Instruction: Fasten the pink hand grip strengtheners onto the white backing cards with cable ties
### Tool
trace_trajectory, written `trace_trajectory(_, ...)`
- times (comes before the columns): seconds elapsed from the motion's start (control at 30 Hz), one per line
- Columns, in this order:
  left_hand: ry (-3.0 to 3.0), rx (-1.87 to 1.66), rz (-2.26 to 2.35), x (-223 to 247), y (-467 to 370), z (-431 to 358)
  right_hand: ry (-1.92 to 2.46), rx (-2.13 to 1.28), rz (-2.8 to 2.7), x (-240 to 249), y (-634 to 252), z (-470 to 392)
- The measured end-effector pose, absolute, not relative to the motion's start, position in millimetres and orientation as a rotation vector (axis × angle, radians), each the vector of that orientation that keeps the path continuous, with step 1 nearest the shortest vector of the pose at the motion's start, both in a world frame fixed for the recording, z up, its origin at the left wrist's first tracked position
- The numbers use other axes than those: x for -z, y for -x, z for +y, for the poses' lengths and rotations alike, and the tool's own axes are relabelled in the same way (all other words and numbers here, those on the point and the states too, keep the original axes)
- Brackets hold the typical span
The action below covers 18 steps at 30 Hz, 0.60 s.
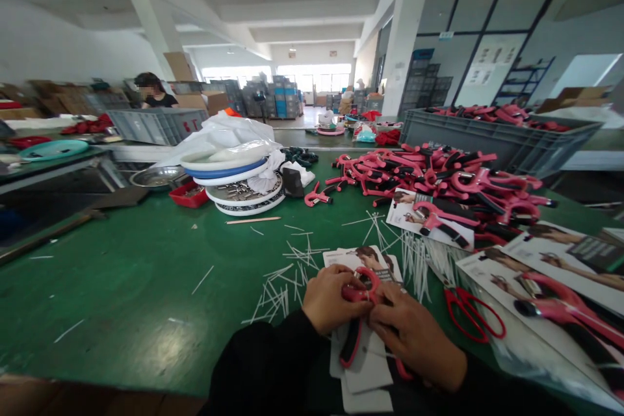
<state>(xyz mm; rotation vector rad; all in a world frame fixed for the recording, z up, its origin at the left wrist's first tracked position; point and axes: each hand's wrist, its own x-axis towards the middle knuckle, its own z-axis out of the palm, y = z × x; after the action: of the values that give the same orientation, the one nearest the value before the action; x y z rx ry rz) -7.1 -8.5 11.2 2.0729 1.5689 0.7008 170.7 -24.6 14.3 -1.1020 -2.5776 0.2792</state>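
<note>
A pink and black hand grip strengthener (pixel 351 343) lies on a printed backing card (pixel 368 364) at the table's near edge. My left hand (pixel 332 299) is closed around its pink upper part. From the other side, my right hand (pixel 414 337) has thumb and fingers pinched at the same part. A thin white tie seems to cross there, though my fingers hide most of it. More cards lie stacked underneath. Loose white ties (pixel 283 289) are scattered left of the cards, and a bundle of ties (pixel 415 266) lies to the right.
Red-handled scissors (pixel 472 313) lie right of my hands, beside carded grip strengtheners (pixel 560 305). Behind is a large heap of pink strengtheners (pixel 429 172) and a grey crate (pixel 507 136). Stacked round trays (pixel 244 192) and a red box (pixel 189 194) stand left. A person (pixel 156 92) is far left.
</note>
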Motion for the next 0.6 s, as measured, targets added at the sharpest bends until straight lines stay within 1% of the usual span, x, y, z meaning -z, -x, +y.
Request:
trace_trajectory(0.13,-2.163,-0.588,1.629,-20,2,-5,0.992,-0.349,-2.56,-13,-172,-22)
trace_trajectory(0.3,-2.225,-0.605,1.616,-28,-4,-7,0.768,-0.452,-2.499,-16,-173,-18)
trace_trajectory(0.43,-2.246,-0.598,1.597,-30,-5,-4,0.687,-0.542,-2.578,-23,-174,-10)
trace_trajectory(0.6,-2.229,-0.659,1.549,-28,-7,3,0.771,-0.347,-2.804,-33,-171,-10)
